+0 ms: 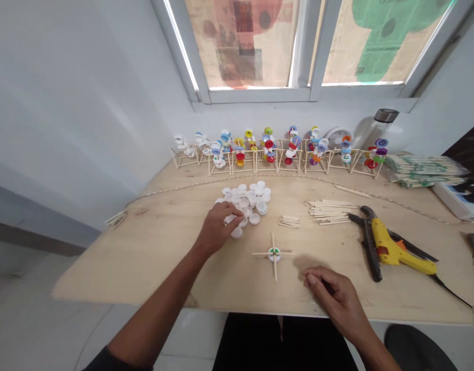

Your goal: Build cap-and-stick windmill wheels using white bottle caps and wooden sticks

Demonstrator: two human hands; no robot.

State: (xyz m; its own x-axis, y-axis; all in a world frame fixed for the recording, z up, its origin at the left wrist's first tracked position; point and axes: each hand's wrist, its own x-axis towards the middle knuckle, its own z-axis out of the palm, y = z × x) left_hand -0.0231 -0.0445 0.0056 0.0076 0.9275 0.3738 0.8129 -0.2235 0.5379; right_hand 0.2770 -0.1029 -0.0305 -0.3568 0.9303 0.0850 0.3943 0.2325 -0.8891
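My left hand (218, 224) reaches into a heap of white bottle caps (248, 202) on the plywood table (163, 257), its fingers curled onto a cap at the heap's near edge. My right hand (332, 296) rests on the table near the front edge, fingers loosely curled and holding nothing I can see. Between the hands lies a cross of thin wooden sticks with a cap at its centre (274, 253). A small bundle of short sticks (290, 221) lies just beyond it.
A pile of longer sticks (329, 212), black pliers (370, 242) and a yellow glue gun (399, 251) lie to the right. A row of stick-and-cap models (275, 152) lines the back edge, with a small fan (337, 138), a bottle (378, 126) and packed sticks (422, 170).
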